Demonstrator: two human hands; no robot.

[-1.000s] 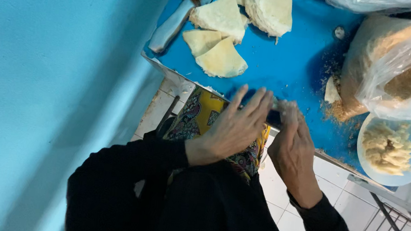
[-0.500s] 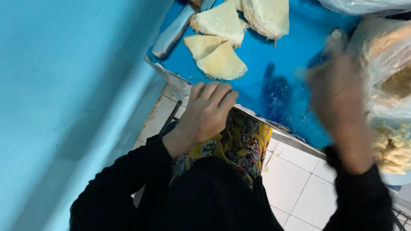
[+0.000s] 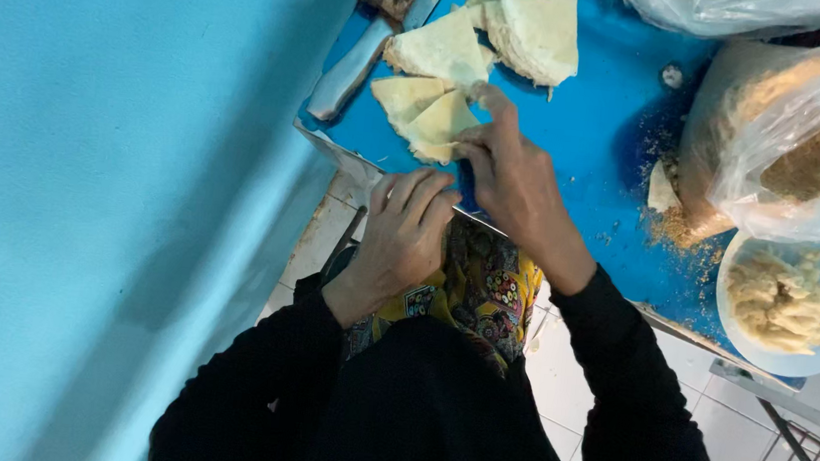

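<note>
Several pale yellow triangular pastry pieces lie on the blue table (image 3: pixel 590 128). My right hand (image 3: pixel 510 180) reaches over the table's near edge, and its fingers close on the nearest triangular piece (image 3: pixel 435 128), with one finger stretched over its top corner. My left hand (image 3: pixel 405 230) rests on the table's near edge just left of the right hand, fingers laid loosely together, holding nothing. More triangular pieces (image 3: pixel 539 32) sit farther back.
A broad knife (image 3: pixel 351 64) with a dark handle lies at the table's left edge. At the right, a clear plastic bag of brown crumbs (image 3: pixel 780 136) stands beside a round white bowl of pale filling (image 3: pixel 789 297). A blue wall (image 3: pixel 84 179) runs along the left.
My right hand has come back from the crumb bag at the right to the nearest triangular piece. My left hand stayed at the table's edge.
</note>
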